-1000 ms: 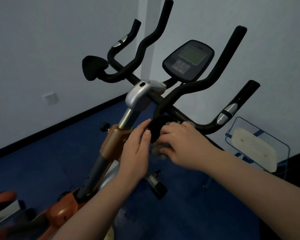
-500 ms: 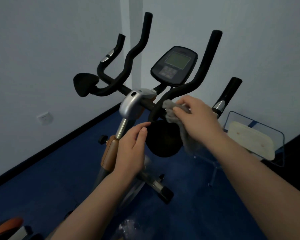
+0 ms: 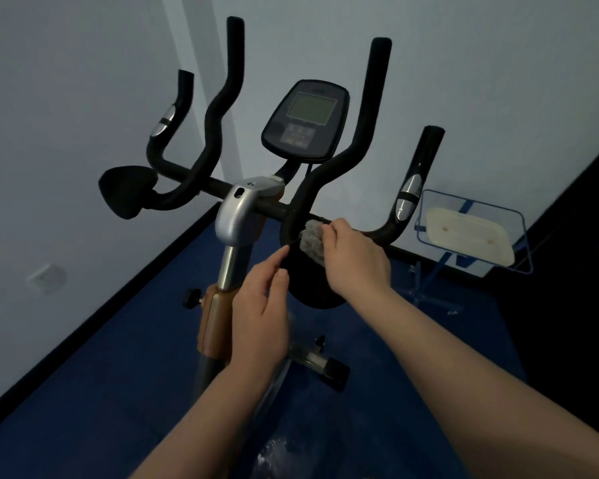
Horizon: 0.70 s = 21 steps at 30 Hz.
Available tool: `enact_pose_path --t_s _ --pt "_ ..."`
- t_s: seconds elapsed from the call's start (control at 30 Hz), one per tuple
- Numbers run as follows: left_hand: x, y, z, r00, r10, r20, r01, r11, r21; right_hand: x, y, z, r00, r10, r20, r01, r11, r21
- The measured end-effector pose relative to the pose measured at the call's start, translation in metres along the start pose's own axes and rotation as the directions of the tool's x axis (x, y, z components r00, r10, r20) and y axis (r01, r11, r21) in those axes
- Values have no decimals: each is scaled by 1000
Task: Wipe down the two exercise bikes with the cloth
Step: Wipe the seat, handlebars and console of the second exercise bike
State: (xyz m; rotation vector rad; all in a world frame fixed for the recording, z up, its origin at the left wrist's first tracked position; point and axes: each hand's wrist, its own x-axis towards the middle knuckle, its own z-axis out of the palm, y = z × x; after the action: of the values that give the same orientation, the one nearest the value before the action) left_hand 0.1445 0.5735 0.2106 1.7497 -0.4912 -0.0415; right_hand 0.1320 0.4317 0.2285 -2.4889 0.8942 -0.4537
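Your right hand (image 3: 355, 259) grips the grey cloth (image 3: 312, 239), fingers curled round it, and presses it against the black handlebar (image 3: 305, 198) of the exercise bike (image 3: 237, 219) at the point where the right inner upright grip meets the crossbar. Part of the cloth shows to the left of your fingers; the remainder is hidden behind the hand. Your left hand (image 3: 261, 312) holds nothing: fingers straight and together, raised just below and left of the cloth, in front of the round black pad (image 3: 317, 295) under the handlebar. Whether its fingertips touch the pad cannot be told. The console (image 3: 305, 121) stands tilted above the crossbar, apart from both hands. The bike stands on the blue floor (image 3: 101, 375). A blue-framed stand (image 3: 471, 236) with a pale tray is near the right outer grip, by the wall.
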Motion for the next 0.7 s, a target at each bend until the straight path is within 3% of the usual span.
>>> enact_pose_path --t_s 0.33,0.47,0.7 --pt "1 -1 -2 1000 13 19 -12 1000 -28 -36 3 5 982 156 -103 -125 958 257" --pt "-1 -5 -1 999 34 23 -34 999 -14 -50 -1 9 968 211 -134 -128 880 458" --pt "2 -8 4 1000 17 -20 -18 996 -84 -69 -9 22 910 366 -195 -159 743 651"
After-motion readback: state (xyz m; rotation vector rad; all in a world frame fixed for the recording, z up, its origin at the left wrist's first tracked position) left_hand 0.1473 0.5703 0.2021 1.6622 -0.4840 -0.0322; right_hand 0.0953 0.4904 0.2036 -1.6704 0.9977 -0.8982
